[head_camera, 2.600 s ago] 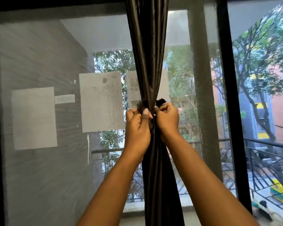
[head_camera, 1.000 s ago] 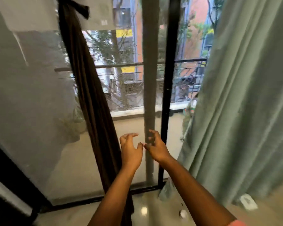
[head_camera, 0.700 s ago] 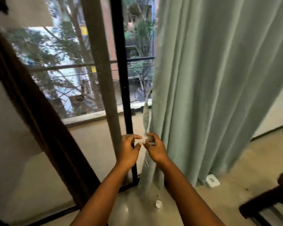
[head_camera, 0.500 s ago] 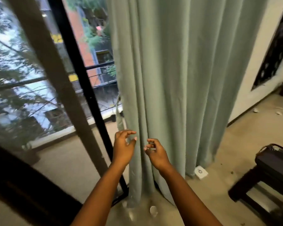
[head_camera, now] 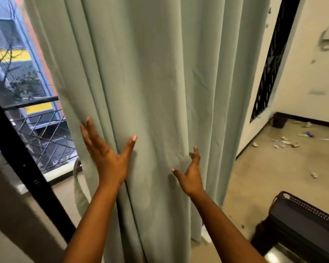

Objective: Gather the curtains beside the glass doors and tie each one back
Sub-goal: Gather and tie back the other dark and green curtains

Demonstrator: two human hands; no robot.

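The brown curtain had been tied and left; spread fingers of the left hand (head_camera: 104, 158) and right hand (head_camera: 191, 176) were laid on the green curtain (head_camera: 160, 82), gathering begun

Room corner and balcony view around a dark stool (head_camera: 304, 223).

The dark stool stands on the tan floor (head_camera: 264, 171) at the lower right, its seat edged with a pale patterned trim. Beyond the stool, scraps of litter (head_camera: 285, 144) lie scattered on the floor near a white wall (head_camera: 311, 73) with a black skirting line. Above and left of the stool, a black ornamental grille (head_camera: 270, 59) runs up that wall. Far left of the stool, a black balcony railing (head_camera: 40, 126) with diagonal bars fronts a building with yellow bands (head_camera: 13, 56).
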